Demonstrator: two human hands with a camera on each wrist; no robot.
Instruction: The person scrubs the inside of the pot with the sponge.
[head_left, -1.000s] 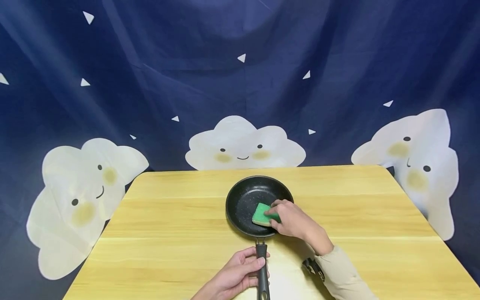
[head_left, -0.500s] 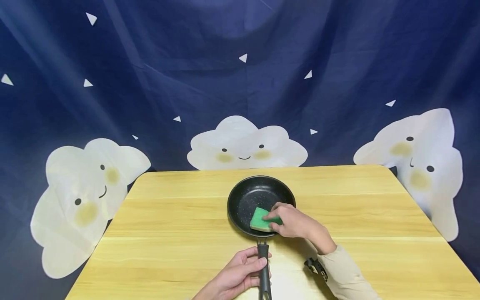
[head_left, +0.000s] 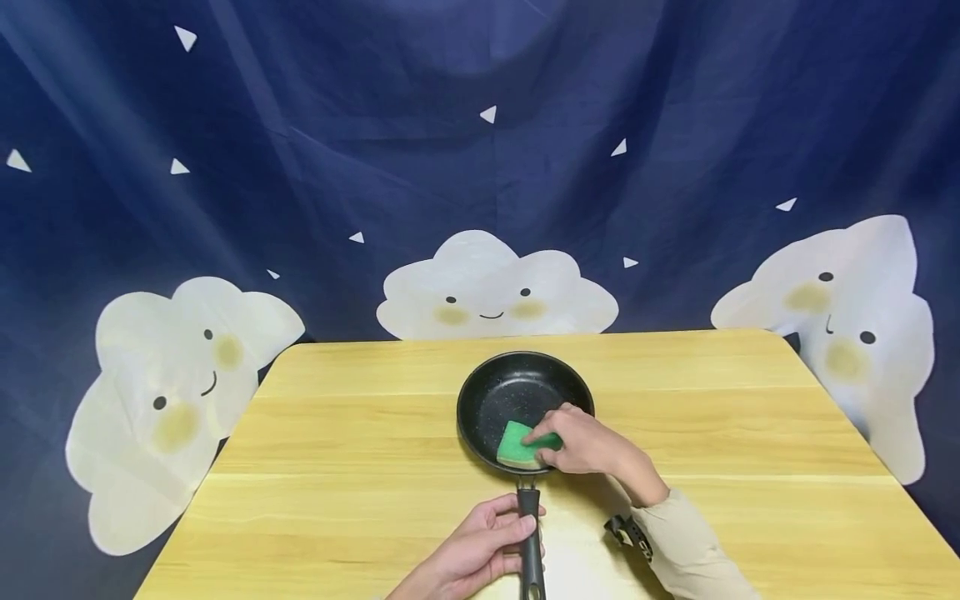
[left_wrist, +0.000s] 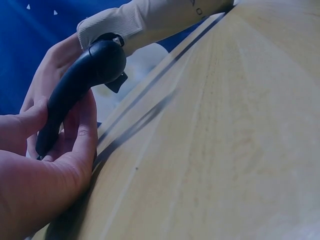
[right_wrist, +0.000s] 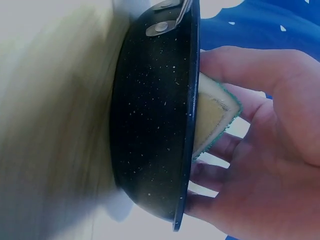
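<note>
A black speckled frying pan [head_left: 510, 392] sits on the wooden table [head_left: 337, 467], its handle [head_left: 529, 533] pointing toward me. My left hand [head_left: 480, 550] grips that handle [left_wrist: 75, 90], fingers and thumb curled round it. My right hand [head_left: 581, 442] holds a green and yellow sponge [head_left: 517, 446] against the near inside of the pan. In the right wrist view the sponge [right_wrist: 212, 117] lies between my fingers and the pan's rim [right_wrist: 192, 110].
A dark blue cloth with white cloud faces [head_left: 495, 287] hangs behind the table. A beige sleeve [head_left: 690, 550] and a black wrist strap [head_left: 626, 533] cover my right forearm. Bare wood lies to the left and right of the pan.
My right hand has drawn the sponge a little toward the near left rim of the pan. The left hand keeps its hold on the handle.
</note>
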